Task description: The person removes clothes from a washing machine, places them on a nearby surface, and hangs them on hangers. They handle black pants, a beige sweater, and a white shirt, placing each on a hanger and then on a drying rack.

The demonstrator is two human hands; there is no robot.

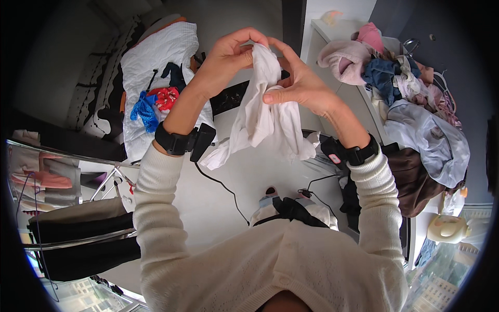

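A crumpled white garment (pixel 262 117) hangs from both hands in front of me; its exact kind is hard to tell through the folds. My left hand (pixel 231 57) pinches its top edge between thumb and fingers. On the other side my right hand (pixel 304 86) grips it, thumb lying across the front and fingers partly hidden behind the cloth. The fingertips of both hands almost meet at the top. Below, loose ends of the fabric spread out to the left and right, above the floor.
At the far left, a white quilted pad (pixel 161 49) bears a blue cloth (pixel 144 112) and a red patterned cloth (pixel 166 98). Heaped clothes (pixel 384 78) cover the right-hand counter, near a beige jug (pixel 447 229). Dark trousers (pixel 83 229) hang on a metal rack at left.
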